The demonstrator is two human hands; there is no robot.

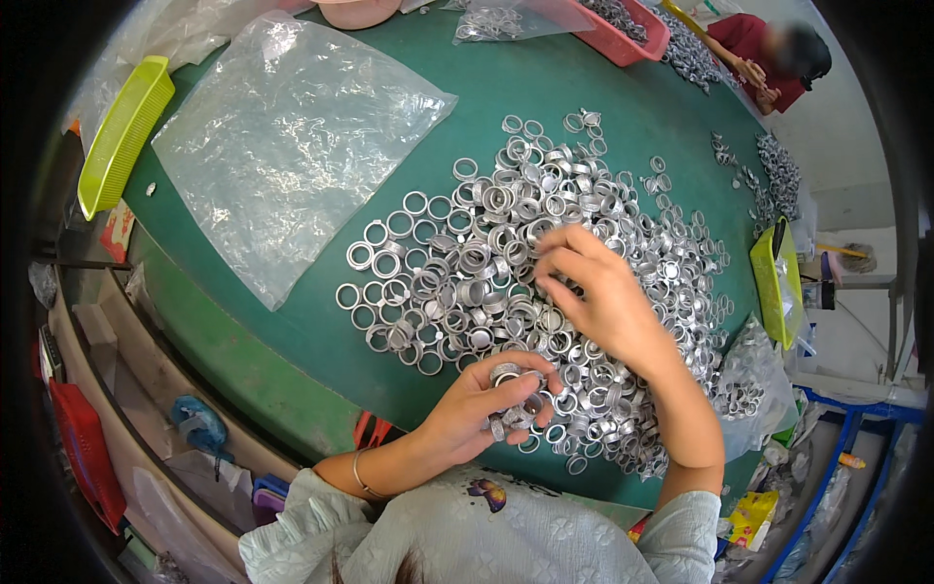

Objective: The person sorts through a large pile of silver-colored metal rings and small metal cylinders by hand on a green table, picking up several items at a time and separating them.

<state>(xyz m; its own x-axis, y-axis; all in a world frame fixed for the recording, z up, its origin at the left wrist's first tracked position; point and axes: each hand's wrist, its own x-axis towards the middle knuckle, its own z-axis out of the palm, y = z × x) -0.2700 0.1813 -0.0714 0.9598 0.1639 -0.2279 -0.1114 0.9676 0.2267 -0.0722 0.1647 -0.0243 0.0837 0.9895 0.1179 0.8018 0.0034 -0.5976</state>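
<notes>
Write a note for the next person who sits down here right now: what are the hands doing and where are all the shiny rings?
Left hand: curled shut on a small bunch of metal rings at the near table edge.
Right hand: over the big ring pile, fingertips pinched among the rings; its grip is hard to read.
Clear plastic bag lies flat on the green table, left of the pile.
Done: a bunch gathered in the left hand.
Left: most rings are loose in the pile.
</notes>
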